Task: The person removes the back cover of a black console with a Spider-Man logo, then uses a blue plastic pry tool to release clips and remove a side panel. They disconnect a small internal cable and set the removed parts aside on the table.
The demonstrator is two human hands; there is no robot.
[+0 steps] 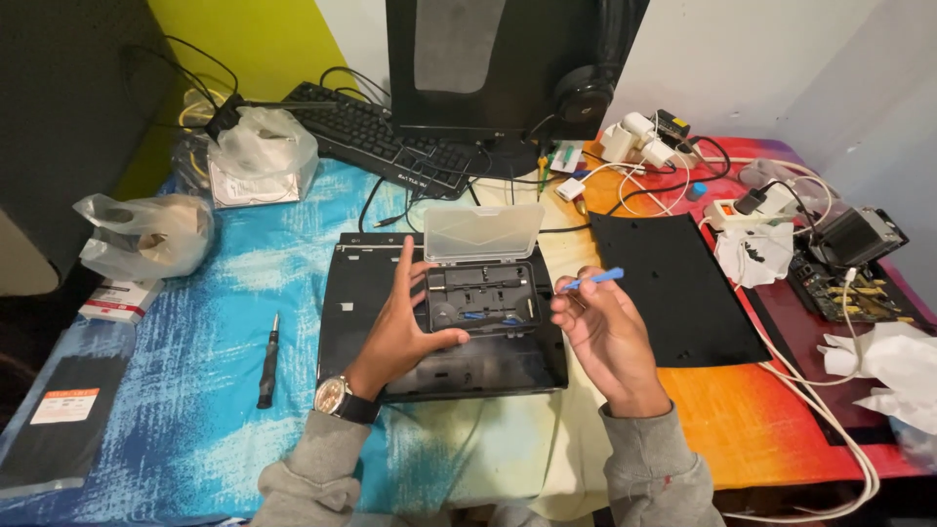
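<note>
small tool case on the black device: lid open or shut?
Open. The tool case has its clear lid tipped up behind the tray, tools showing inside. The left hand steadies its side; the right hand holds a blue tool.

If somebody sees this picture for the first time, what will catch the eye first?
Probably the two hands at the centre: the left hand steadies an open tool case lying on a flat black device, while the right hand pinches a thin blue tool. Next, the bright blue and orange tablecloth.
</note>
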